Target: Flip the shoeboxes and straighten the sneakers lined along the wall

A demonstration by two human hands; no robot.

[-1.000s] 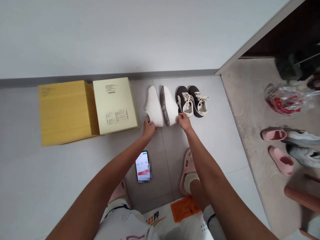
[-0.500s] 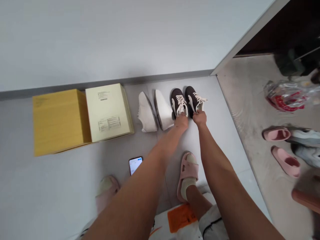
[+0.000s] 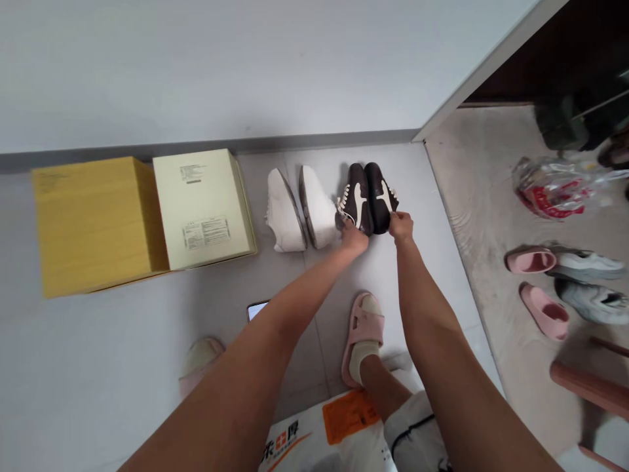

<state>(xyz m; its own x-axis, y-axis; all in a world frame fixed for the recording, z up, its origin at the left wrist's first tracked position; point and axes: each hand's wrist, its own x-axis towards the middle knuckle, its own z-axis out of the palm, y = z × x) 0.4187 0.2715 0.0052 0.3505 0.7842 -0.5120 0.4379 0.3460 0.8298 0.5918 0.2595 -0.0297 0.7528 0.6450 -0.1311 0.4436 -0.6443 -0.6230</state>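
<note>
Two dark brown sneakers with cream stripes stand tipped on their sides, soles pressed together, near the wall. My left hand [image 3: 354, 237] grips the heel of the left brown sneaker [image 3: 355, 196]. My right hand [image 3: 401, 227] grips the heel of the right brown sneaker [image 3: 380, 194]. Just left of them a pair of white shoes [image 3: 299, 210] lies on its sides, sole to sole, touched by neither hand.
A yellow box [image 3: 91, 223] and a pale lidded box [image 3: 201, 206] sit left by the wall. A phone [image 3: 256, 309] lies on the floor under my left arm. My feet wear pink slippers [image 3: 362, 334]. Right: pink slippers [image 3: 540, 288], grey shoes, a plastic bag [image 3: 555, 187].
My hands left the white shoes and moved right to the brown sneakers. The sneakers stood upright half a second ago; now they are turned on their sides, soles together.
</note>
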